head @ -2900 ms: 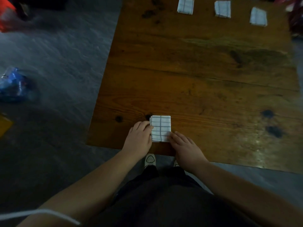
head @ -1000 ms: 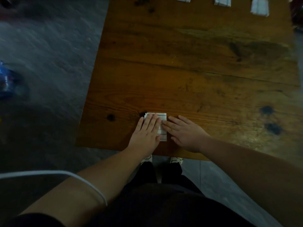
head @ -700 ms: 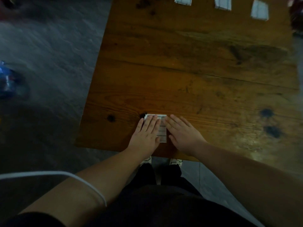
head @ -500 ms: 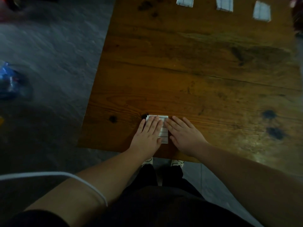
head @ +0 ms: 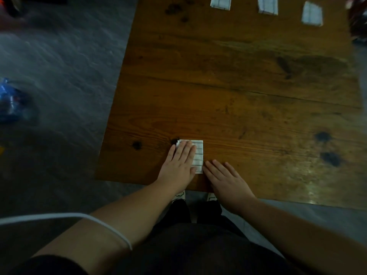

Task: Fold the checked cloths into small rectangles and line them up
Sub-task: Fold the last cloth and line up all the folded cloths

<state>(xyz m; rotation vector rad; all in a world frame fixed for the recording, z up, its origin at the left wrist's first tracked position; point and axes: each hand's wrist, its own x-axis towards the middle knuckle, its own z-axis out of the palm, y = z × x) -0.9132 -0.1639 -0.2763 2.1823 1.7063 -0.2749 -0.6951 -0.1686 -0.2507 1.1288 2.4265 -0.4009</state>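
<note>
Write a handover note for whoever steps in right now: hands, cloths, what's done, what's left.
Left hand: open, flat, pressing the folded cloth near the front edge of the table.
Right hand: open, flat on the table beside the cloth's right edge, holding nothing.
Done: three folded cloths sit in a row along the far edge; this fourth one is already a small rectangle.
Left: move it up into that row, probably at the left end. No unfolded cloths in view.

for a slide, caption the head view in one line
Left hand presses a folded checked cloth on the wooden table; three folded cloths line the far edge.
</note>
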